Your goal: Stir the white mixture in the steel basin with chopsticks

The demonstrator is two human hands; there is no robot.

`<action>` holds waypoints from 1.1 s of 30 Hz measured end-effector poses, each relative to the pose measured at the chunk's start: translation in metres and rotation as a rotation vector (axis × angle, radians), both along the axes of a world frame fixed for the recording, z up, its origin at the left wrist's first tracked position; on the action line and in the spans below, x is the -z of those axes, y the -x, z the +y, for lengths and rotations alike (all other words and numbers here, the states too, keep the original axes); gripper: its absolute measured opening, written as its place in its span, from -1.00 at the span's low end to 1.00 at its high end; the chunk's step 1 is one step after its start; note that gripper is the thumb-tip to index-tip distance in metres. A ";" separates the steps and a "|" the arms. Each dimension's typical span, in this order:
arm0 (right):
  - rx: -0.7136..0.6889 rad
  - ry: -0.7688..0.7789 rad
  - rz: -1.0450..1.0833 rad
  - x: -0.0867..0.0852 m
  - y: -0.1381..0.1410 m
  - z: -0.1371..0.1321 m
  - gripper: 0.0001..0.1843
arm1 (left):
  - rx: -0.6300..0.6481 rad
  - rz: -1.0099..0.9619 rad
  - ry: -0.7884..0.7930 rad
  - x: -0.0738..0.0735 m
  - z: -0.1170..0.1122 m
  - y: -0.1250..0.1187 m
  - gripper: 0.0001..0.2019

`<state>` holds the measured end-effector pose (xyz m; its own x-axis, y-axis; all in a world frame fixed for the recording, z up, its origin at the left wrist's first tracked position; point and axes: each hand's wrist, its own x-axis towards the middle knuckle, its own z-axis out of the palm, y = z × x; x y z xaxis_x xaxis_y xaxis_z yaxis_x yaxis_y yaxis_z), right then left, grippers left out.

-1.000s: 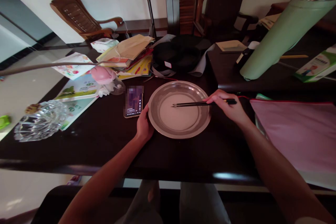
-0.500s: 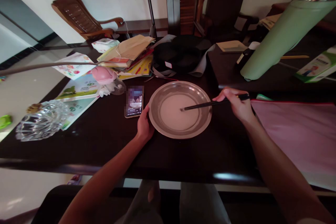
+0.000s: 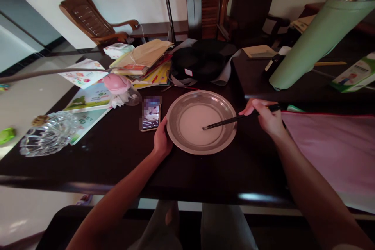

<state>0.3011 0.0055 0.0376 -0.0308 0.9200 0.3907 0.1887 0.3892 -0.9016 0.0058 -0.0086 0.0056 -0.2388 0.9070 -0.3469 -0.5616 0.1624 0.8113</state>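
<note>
A round metal bowl (image 3: 202,149) stands on the dark table, holding a pale, milky liquid (image 3: 196,129). My left hand (image 3: 162,140) grips the bowl's left rim, thumb along the edge and the other fingers hidden beneath or behind it. Between the fingers of my right hand (image 3: 265,115), to the right of the bowl, are black chopsticks (image 3: 231,120). They slant down to the left over the bowl's rim, with their tips in the liquid near its middle. Just left of the bowl lies a phone (image 3: 151,114) with a lit screen, close to my left thumb.
A glass dish (image 3: 49,134), a pink-capped bottle (image 3: 117,84) and stacked books and envelopes (image 3: 146,60) occupy the left. Behind the bowl lies a black bag-like thing (image 3: 202,62). A green flask (image 3: 313,43) and a pink cloth-like cover (image 3: 331,148) are on the right.
The chopstick tips have shifted slightly down and to the right in the liquid, and my right hand has moved slightly too. My left hand stays on the bowl.
</note>
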 end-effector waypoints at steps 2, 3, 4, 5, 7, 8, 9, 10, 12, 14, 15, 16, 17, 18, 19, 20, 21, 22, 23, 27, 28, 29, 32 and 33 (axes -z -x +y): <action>-0.117 0.013 -0.084 0.000 0.007 -0.002 -0.61 | -0.008 0.000 0.007 0.000 0.000 0.000 -0.87; -0.164 0.006 -0.137 0.000 0.010 -0.002 -0.63 | -0.009 -0.001 0.010 0.000 0.000 0.001 -0.87; -0.188 -0.009 -0.181 0.000 0.012 -0.003 -0.65 | -0.009 -0.003 0.013 0.000 0.000 0.001 -0.86; -0.187 -0.024 -0.206 0.000 0.013 -0.002 -0.67 | -0.007 -0.004 0.016 0.000 0.000 0.001 -0.86; -0.105 -0.031 -0.189 -0.001 0.010 -0.001 -0.67 | -0.001 -0.003 0.014 0.000 0.000 0.000 -0.86; -0.049 -0.025 -0.155 -0.001 0.007 -0.001 -0.65 | 0.000 -0.002 0.009 0.000 0.000 0.000 -0.86; -0.003 -0.018 -0.112 -0.001 0.004 0.000 -0.64 | 0.000 0.000 0.004 0.000 -0.001 0.000 -0.86; 0.023 -0.011 -0.070 0.000 0.001 0.000 -0.62 | -0.003 0.000 -0.002 0.000 -0.001 0.000 -0.86; -0.003 0.002 -0.022 0.000 0.001 -0.001 -0.59 | -0.003 0.003 -0.006 0.001 -0.001 0.001 -0.86; -0.110 0.015 -0.058 0.000 0.006 -0.002 -0.60 | 0.005 0.007 0.000 0.001 -0.001 0.001 -0.85; -0.168 0.017 -0.099 -0.001 0.010 -0.002 -0.61 | 0.007 0.005 0.002 0.001 -0.001 0.001 -0.85; -0.214 0.011 -0.142 -0.001 0.012 -0.002 -0.63 | 0.008 0.000 0.005 0.001 0.000 0.001 -0.85; -0.238 0.000 -0.178 -0.002 0.014 -0.002 -0.65 | 0.006 -0.006 0.007 0.001 0.000 0.001 -0.85; -0.230 -0.012 -0.196 -0.002 0.013 -0.002 -0.66 | 0.002 -0.010 0.010 0.000 0.000 0.001 -0.85; -0.191 -0.022 -0.192 -0.003 0.011 -0.001 -0.67 | -0.002 -0.009 0.011 0.000 0.000 0.001 -0.85; -0.132 -0.030 -0.163 -0.003 0.007 0.000 -0.66 | -0.003 -0.004 0.009 0.000 0.000 0.001 -0.85; -0.071 -0.035 -0.118 -0.003 0.003 0.000 -0.65 | 0.000 0.003 0.009 0.000 0.000 0.001 -0.85; -0.025 -0.035 -0.067 -0.002 -0.001 0.001 -0.63 | 0.004 0.009 0.011 -0.001 0.000 0.001 -0.85; -0.005 -0.033 -0.021 -0.002 -0.003 0.001 -0.61 | 0.009 0.012 0.012 -0.001 0.000 0.001 -0.84; -0.123 -0.032 -0.076 0.000 0.003 -0.001 -0.61 | 0.012 -0.001 0.024 -0.002 -0.001 0.000 -0.83; -0.161 -0.046 -0.136 0.001 0.007 -0.001 -0.64 | 0.008 -0.004 0.025 -0.002 -0.001 0.000 -0.84; -0.183 -0.064 -0.192 0.001 0.010 -0.001 -0.67 | 0.005 -0.007 0.026 -0.003 -0.001 0.000 -0.84; -0.111 -0.084 -0.223 0.001 0.010 0.000 -0.70 | -0.003 -0.022 0.031 -0.003 -0.001 0.000 -0.84; -0.050 -0.077 -0.182 0.001 0.007 0.001 -0.68 | -0.004 -0.027 0.033 -0.003 -0.001 -0.001 -0.83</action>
